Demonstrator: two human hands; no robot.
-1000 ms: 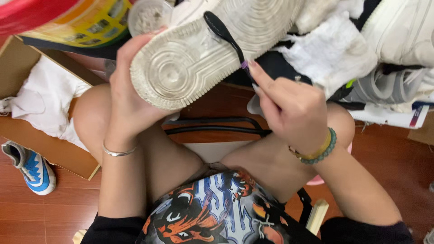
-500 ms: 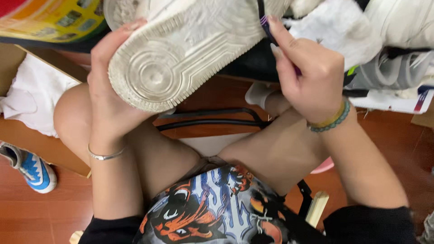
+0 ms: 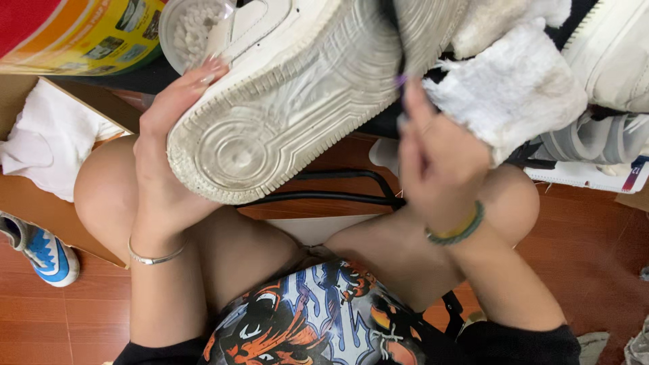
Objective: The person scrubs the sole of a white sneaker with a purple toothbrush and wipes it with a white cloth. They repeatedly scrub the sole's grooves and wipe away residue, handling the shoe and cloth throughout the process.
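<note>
A white sneaker [image 3: 284, 101] is tipped sole-up over my lap. My left hand [image 3: 165, 155] grips it at the heel end, fingers curled over the upper. At the toe end of the sole, my right hand [image 3: 439, 162] is blurred by motion. It is closed on a thin dark brush handle [image 3: 400, 84] with a purple spot, and the brush head is hidden against the sole's edge. A fluffy white cloth [image 3: 514, 88] lies just right of that hand.
An open cardboard box [image 3: 40, 196] holding white fabric [image 3: 47, 142] sits at my left, with a blue sneaker [image 3: 40, 250] on the wooden floor beside it. A yellow container [image 3: 81, 34] and a clear cup [image 3: 193, 27] are top left. More pale shoes [image 3: 615, 47] lie right.
The sneaker has come closer and its sole fills more of the view. My right hand has slid with the brush along the sole's toe end and is now blurred.
</note>
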